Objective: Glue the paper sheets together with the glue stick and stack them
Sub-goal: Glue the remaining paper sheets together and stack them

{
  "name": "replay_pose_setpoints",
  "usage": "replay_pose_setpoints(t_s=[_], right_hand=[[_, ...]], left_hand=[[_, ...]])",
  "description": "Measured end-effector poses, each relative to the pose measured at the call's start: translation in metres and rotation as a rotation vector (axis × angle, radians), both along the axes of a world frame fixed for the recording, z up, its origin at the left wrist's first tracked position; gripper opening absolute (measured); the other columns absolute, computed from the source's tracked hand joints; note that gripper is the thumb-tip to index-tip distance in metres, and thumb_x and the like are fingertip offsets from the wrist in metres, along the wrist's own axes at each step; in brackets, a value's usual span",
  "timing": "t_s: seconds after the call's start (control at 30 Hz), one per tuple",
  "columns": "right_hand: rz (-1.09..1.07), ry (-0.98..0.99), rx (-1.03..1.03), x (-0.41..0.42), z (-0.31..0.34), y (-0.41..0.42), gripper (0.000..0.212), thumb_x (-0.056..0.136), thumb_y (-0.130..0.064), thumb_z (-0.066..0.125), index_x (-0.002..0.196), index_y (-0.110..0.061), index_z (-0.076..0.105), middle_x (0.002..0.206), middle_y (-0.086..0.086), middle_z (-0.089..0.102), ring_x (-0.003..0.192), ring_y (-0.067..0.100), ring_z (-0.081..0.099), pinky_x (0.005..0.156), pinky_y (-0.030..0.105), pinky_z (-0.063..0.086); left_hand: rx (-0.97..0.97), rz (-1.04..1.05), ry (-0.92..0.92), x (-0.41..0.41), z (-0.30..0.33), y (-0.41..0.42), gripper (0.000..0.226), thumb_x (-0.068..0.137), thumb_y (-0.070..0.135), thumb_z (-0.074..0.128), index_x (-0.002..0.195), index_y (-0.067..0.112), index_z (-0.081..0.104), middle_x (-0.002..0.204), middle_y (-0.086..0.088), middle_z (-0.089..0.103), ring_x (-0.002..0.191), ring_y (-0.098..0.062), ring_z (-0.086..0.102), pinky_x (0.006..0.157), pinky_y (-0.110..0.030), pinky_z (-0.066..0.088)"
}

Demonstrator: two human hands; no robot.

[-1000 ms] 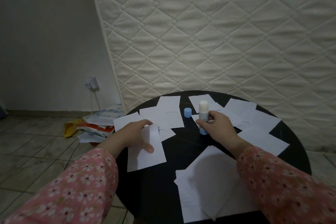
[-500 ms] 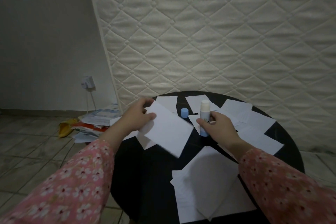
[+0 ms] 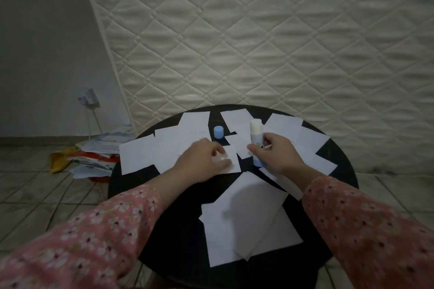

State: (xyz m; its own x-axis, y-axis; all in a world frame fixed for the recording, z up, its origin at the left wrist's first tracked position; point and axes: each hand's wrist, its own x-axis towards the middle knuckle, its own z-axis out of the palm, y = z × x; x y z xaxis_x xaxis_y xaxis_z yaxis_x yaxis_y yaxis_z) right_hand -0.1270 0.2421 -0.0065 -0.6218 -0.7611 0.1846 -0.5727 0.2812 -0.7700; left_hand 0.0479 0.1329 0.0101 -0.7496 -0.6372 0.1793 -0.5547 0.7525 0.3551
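Note:
Several white paper sheets lie scattered over a round black table [image 3: 178, 225]. My right hand [image 3: 279, 157] grips the uncapped glue stick [image 3: 255, 135], which stands upright on its blue base near the table's middle. The blue cap [image 3: 218, 132] stands just left of it. My left hand [image 3: 202, 162] lies with curled fingers on a small paper sheet [image 3: 232, 159] beside the glue stick and pinches it at its left part. A loose stack of larger sheets [image 3: 246, 225] lies nearer to me, at the front of the table.
A quilted mattress [image 3: 258, 42] leans against the wall right behind the table. On the tiled floor to the left lies a pile of papers and packets [image 3: 98, 155], with a wall socket and cable [image 3: 88, 98] above it.
My left hand lifted a sheet off the table, carried it away to the left, and has come to a small sheet by the glue stick. The right hand stayed on the glue stick.

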Motion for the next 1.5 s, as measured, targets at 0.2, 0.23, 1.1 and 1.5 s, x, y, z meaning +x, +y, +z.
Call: replay_pose_setpoints(t_s=[0.2, 0.23, 1.1, 1.5], right_hand=[[0.008, 0.017, -0.014, 0.003, 0.001, 0.004, 0.036, 0.086, -0.038, 0.068, 0.113, -0.014, 0.062, 0.101, -0.003, 0.061, 0.087, 0.01, 0.057, 0.076, 0.026, 0.042], [0.01, 0.015, -0.013, 0.004, 0.001, 0.004, 0.036, 0.086, -0.038, 0.068, 0.113, -0.014, 0.061, 0.101, -0.003, 0.06, 0.088, 0.01, 0.056, 0.077, 0.026, 0.042], [0.307, -0.13, -0.123, 0.021, 0.0, -0.033, 0.023, 0.097, -0.043, 0.049, 0.097, -0.03, 0.068, 0.104, -0.006, 0.065, 0.094, 0.005, 0.057, 0.088, 0.029, 0.043], [0.45, 0.439, 0.353, 0.002, -0.018, -0.019, 0.043, 0.086, -0.034, 0.059, 0.129, -0.031, 0.056, 0.143, -0.015, 0.041, 0.129, 0.005, 0.038, 0.106, 0.033, 0.028]], left_hand=[[0.023, -0.34, -0.254, -0.001, -0.007, 0.017, 0.056, 0.074, 0.062, 0.068, 0.122, 0.035, 0.062, 0.117, 0.007, 0.049, 0.108, -0.011, 0.043, 0.095, -0.034, 0.044], [0.022, -0.368, -0.265, 0.001, -0.008, 0.015, 0.056, 0.075, 0.061, 0.068, 0.124, 0.037, 0.06, 0.118, 0.007, 0.048, 0.109, -0.011, 0.041, 0.096, -0.034, 0.042], [0.626, 0.086, 0.346, 0.0, -0.015, -0.016, 0.02, 0.095, 0.041, 0.048, 0.098, 0.024, 0.06, 0.102, -0.006, 0.066, 0.089, -0.019, 0.059, 0.074, -0.033, 0.044], [0.134, 0.316, -0.084, 0.054, -0.023, -0.072, 0.017, 0.086, 0.023, 0.056, 0.099, 0.021, 0.045, 0.094, 0.001, 0.056, 0.095, -0.026, 0.057, 0.087, -0.036, 0.041]])
